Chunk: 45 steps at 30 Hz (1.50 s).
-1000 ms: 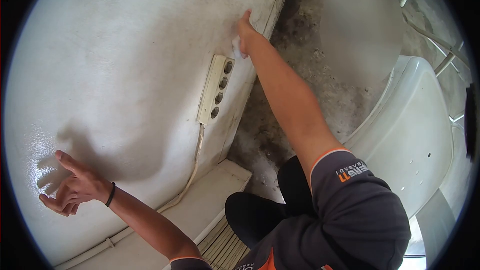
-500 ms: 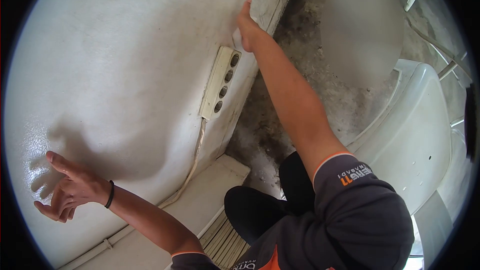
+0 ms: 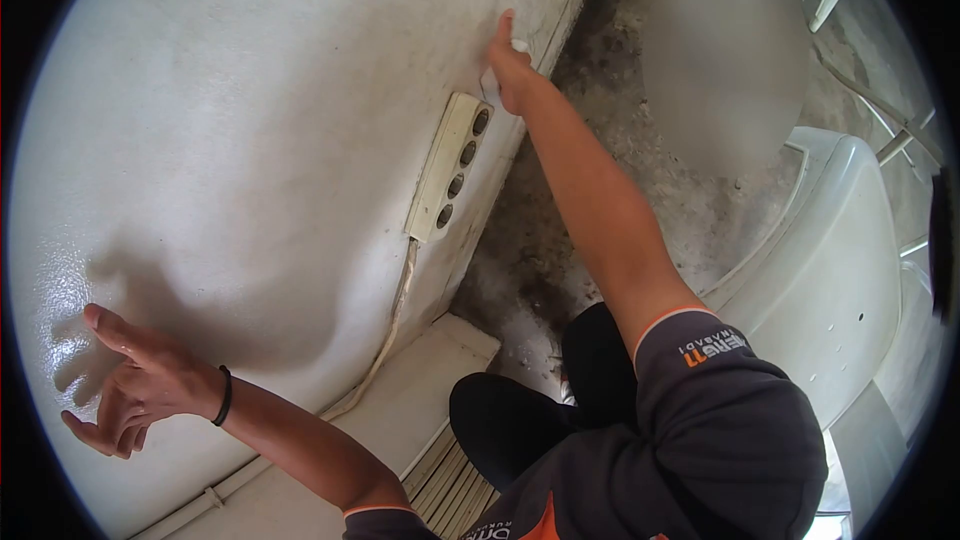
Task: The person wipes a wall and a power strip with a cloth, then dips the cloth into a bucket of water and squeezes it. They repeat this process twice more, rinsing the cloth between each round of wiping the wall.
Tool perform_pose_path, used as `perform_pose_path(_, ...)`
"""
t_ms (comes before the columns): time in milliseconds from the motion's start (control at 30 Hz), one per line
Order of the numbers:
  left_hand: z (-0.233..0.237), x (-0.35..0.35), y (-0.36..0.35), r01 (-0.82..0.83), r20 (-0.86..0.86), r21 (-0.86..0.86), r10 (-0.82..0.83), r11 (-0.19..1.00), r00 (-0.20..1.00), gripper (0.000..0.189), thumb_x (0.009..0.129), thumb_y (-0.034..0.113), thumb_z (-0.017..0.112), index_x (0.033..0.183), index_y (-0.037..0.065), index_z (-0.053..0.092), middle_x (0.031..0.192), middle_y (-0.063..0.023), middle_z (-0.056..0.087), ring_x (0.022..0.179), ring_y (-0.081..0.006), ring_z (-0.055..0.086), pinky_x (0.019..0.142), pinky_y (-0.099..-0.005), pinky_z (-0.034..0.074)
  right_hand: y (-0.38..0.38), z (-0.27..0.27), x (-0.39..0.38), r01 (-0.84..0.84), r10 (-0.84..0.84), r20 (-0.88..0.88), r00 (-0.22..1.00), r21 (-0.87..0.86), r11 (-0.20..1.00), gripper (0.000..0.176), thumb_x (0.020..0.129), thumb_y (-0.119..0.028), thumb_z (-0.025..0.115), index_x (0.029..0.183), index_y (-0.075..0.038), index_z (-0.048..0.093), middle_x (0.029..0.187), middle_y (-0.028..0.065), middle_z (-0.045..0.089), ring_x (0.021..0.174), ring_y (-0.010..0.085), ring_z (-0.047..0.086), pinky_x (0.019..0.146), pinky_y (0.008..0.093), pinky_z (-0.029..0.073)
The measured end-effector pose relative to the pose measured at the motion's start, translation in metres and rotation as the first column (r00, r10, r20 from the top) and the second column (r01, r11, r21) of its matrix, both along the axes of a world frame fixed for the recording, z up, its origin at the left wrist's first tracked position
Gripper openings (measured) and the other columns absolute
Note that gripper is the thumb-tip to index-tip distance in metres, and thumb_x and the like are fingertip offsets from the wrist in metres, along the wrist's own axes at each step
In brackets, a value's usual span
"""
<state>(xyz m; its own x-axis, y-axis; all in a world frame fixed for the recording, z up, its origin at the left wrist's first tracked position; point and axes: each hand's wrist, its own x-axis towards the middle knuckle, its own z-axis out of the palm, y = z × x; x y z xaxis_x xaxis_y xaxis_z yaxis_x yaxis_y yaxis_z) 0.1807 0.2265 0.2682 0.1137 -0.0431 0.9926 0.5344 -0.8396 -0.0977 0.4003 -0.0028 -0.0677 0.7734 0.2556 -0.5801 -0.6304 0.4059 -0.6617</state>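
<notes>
Right hand (image 3: 514,76), at the upper middle of the frame, is closed over a white pad (image 3: 490,87) against the wall (image 3: 250,140). The pad lies beneath the palm, showing at the hand's left edge and as a small bit at its upper right; the thumb points up the frame, while the other fingers' grip is hidden. Just below sits a socket strip (image 3: 450,168), its cable (image 3: 391,340) running down. At lower left, the left hand (image 3: 150,380) has its fingers parted and half curled near the wall; I cannot tell whether it touches.
</notes>
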Motion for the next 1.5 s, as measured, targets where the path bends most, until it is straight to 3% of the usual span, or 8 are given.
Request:
perform_pose_path(400, 0.001, -0.002, 0.003, -0.046, 0.009, 0.014, 0.046, 0.999, 0.999, 0.117, 0.061, 0.088, 0.065, 0.123, -0.004, 0.026, 0.106, -0.016, 0.023, 0.102, -0.0295, 0.028, 0.096, -0.0504, 0.03, -0.01, 0.045, -0.02, 0.004, -0.005, 0.025, 1.0, 0.064, 0.998, 0.123, 0.077, -0.093, 0.012, 0.149, -0.001, -0.028, 0.162, 0.0253, -0.014, 0.151, 0.039, -0.004, 0.119, 0.0583, 0.01)
perform_pose_path(600, -0.003, 0.0, -0.007, -0.036, -0.017, -0.036, 0.036, 0.999, 0.999, 0.13, 0.062, 0.092, 0.06, 0.13, -0.011, 0.02, 0.115, -0.0238, 0.025, 0.113, -0.0379, 0.029, 0.102, -0.0609, 0.025, 0.002, -0.061, -0.003, 0.394, -0.397, -0.011, 0.918, -0.102, 0.913, 0.09, 0.094, -0.059, 0.043, 0.155, -0.003, 0.01, 0.156, 0.0283, 0.022, 0.145, 0.0385, 0.026, 0.113, 0.0488, 0.03)
perform_pose_path(667, 0.005, -0.001, 0.058, -0.389, -0.017, 0.121, 0.394, 0.913, 0.919, 0.136, 0.065, 0.093, 0.055, 0.132, -0.019, 0.018, 0.125, -0.0313, 0.023, 0.125, -0.0444, 0.023, 0.107, -0.0645, 0.019, 0.001, -0.078, -0.008, 0.45, -0.446, 0.07, 0.892, -0.066, 0.89, 0.077, 0.094, -0.04, 0.053, 0.152, 0.0, 0.022, 0.148, 0.0284, 0.037, 0.137, 0.0362, 0.041, 0.108, 0.0445, 0.037)
perform_pose_path(800, -0.007, 0.008, 0.03, -0.262, 0.014, -0.056, 0.263, 0.963, 0.965, 0.124, 0.067, 0.097, 0.043, 0.096, -0.022, 0.062, 0.1, -0.0354, 0.052, 0.108, -0.0429, 0.049, 0.099, -0.0522, 0.035, -0.011, -0.019, -0.008, 0.795, -0.796, -0.048, 0.603, -0.055, 0.605, 0.061, 0.086, -0.009, 0.061, 0.142, 0.004, 0.039, 0.132, 0.0245, 0.056, 0.117, 0.0313, 0.059, 0.089, 0.0389, 0.051)
perform_pose_path(933, 0.003, 0.016, 0.036, 0.158, 0.077, 0.258, -0.184, 0.953, 0.98, 0.105, 0.083, 0.082, 0.04, 0.13, -0.012, 0.032, 0.128, -0.0298, 0.036, 0.122, -0.0397, 0.038, 0.1, -0.0597, 0.029, -0.036, 0.092, -0.03, 0.866, -0.847, 0.399, 0.351, 0.205, 0.455, 0.054, 0.084, -0.013, 0.066, 0.134, 0.003, 0.05, 0.122, 0.0194, 0.061, 0.111, 0.0308, 0.061, 0.089, 0.041, 0.051)
perform_pose_path(1133, -0.077, -0.074, -0.038, 0.704, 0.342, -0.136, -0.634, 0.697, 0.693, 0.051, 0.089, 0.029, 0.068, 0.124, -0.002, 0.049, 0.133, -0.0255, 0.046, 0.121, -0.0339, 0.049, 0.098, -0.044, 0.039, -0.014, 0.056, -0.103, 0.821, 0.277, 0.869, 0.409, -0.483, 0.303, 0.04, 0.082, -0.026, 0.073, 0.115, -0.004, 0.07, 0.119, 0.0201, 0.065, 0.111, 0.0392, 0.061, 0.099, 0.043, 0.046)
perform_pose_path(1333, -0.211, -0.197, -0.154, 0.726, 0.63, -0.665, -0.656, -0.179, 0.416, 0.057, 0.082, 0.006, 0.059, 0.133, -0.007, 0.034, 0.127, -0.0197, 0.046, 0.118, -0.0303, 0.053, 0.104, -0.0433, 0.038, 0.009, 0.003, -0.137, 0.866, 0.537, 0.8, 0.269, -0.445, 0.229, 0.035, 0.075, -0.018, 0.067, 0.108, -0.008, 0.07, 0.119, 0.0181, 0.063, 0.105, 0.0367, 0.058, 0.085, 0.0488, 0.05)
perform_pose_path(1500, -0.207, -0.208, -0.167, 0.609, 0.475, -0.737, -0.865, -0.293, 0.159, 0.072, 0.074, 0.004, 0.067, 0.136, -0.004, 0.031, 0.122, -0.0204, 0.052, 0.114, -0.0285, 0.054, 0.104, -0.0429, 0.035, 0.066, 0.022, -0.232, 0.75, 0.695, 0.719, -0.011, -0.454, 0.481, 0.032, 0.071, -0.014, 0.067, 0.102, -0.007, 0.07, 0.118, 0.0145, 0.064, 0.104, 0.0344, 0.059, 0.084, 0.0478, 0.05)
